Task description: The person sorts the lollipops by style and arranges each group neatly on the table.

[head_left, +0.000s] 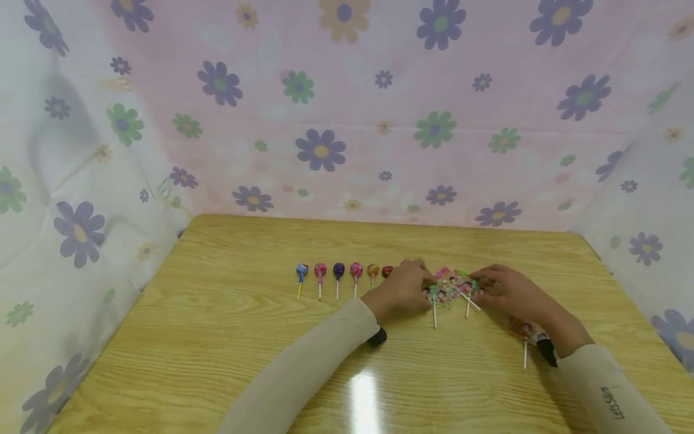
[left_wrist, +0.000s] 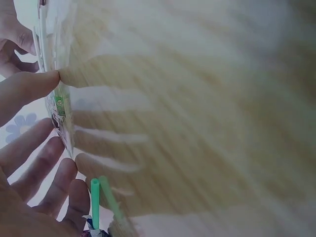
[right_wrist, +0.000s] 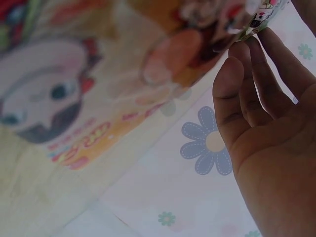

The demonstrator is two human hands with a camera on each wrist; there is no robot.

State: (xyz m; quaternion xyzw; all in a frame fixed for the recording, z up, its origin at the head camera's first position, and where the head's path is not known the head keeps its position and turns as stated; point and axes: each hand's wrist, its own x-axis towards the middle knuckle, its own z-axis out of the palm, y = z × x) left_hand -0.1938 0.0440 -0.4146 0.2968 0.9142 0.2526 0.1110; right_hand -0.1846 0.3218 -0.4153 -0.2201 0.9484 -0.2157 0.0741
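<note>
In the head view, flat lollipops in clear printed wrappers (head_left: 443,295) lie overlapping at the right of centre, their white sticks toward me. My left hand (head_left: 403,289) is at their left edge; in the left wrist view its thumb and extended fingers touch the wrapper's edge (left_wrist: 59,106). From the other side, my right hand (head_left: 509,292) reaches the wrappers' right edge, and its fingertips (right_wrist: 259,37) meet a wrapper in the right wrist view. A lollipop's green stick (left_wrist: 95,202) stands close to the left little finger.
Left of my left hand, several ball lollipops (head_left: 338,269) form a row, one red ball (head_left: 387,271) partly behind that hand. Another flat lollipop (head_left: 525,329) lies under my right wrist. The wooden table (head_left: 244,361) meets flowered cloth walls (head_left: 368,163) behind and at both sides.
</note>
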